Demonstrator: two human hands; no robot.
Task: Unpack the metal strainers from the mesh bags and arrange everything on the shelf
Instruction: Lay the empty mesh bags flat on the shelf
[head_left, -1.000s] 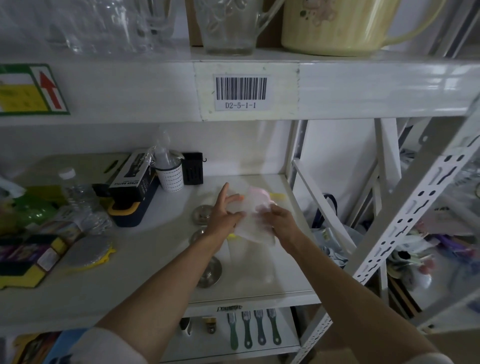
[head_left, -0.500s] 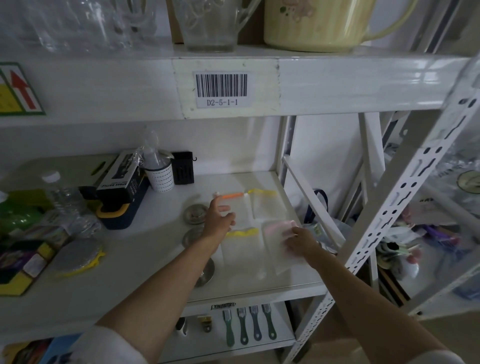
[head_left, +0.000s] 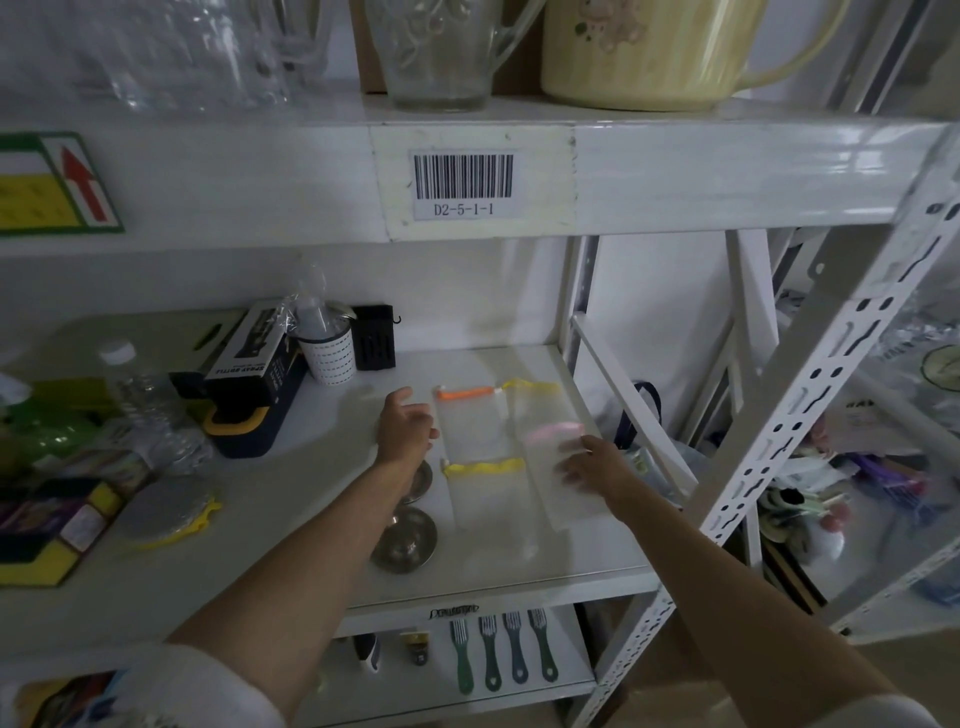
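Translucent mesh bags (head_left: 480, 428) are lying flat and empty on the shelf (head_left: 519, 566); your right hand (head_left: 592, 465) is pressing one open-palmed, your left hand (head_left: 405, 428) hovering loosely open, holding nothing

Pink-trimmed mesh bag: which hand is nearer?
Right. The right hand rests on the pink-trimmed mesh bag, at the shelf's right edge. The left hand sits apart, two bags over to the left.

White shelf (head_left: 291, 499) with mesh bags (head_left: 475, 434), strainers (head_left: 405, 540)
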